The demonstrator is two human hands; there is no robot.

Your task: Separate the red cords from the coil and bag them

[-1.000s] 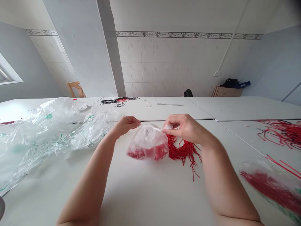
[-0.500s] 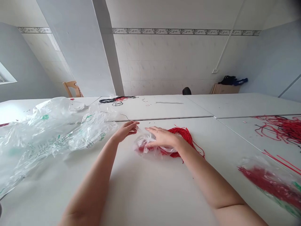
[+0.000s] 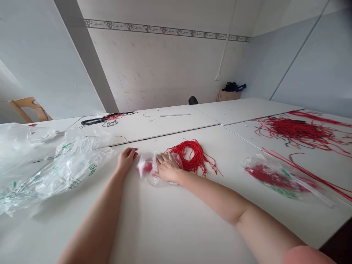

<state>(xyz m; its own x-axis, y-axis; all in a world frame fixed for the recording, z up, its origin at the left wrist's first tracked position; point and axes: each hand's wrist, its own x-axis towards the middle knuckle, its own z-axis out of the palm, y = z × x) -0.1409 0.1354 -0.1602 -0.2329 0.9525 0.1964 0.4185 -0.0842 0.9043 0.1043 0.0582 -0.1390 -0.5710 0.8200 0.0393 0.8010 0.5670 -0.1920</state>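
Observation:
A clear plastic bag [image 3: 148, 178] with something red inside lies on the white table [image 3: 170, 220] in front of me. My right hand [image 3: 167, 168] presses flat on the bag, its fingers spread. Just left of the bag, my left hand [image 3: 127, 160] rests with its fingers curled together; whatever they may hold is hidden. A looped bundle of red cords [image 3: 200, 157] lies against the bag's right end, and the bag and my right hand partly cover it.
Large crumpled clear bags with green print [image 3: 74, 167] spread over the left side. On the right lie another bag with red contents [image 3: 271, 178], loose red cords [image 3: 321, 181] and a red and black cord pile [image 3: 297, 130]. Black cords [image 3: 101, 119] lie at the far left.
My right hand has flattened onto the bag. My left hand has drawn back a little and its fingers have curled in. The view has turned right, showing more of the red cord pile.

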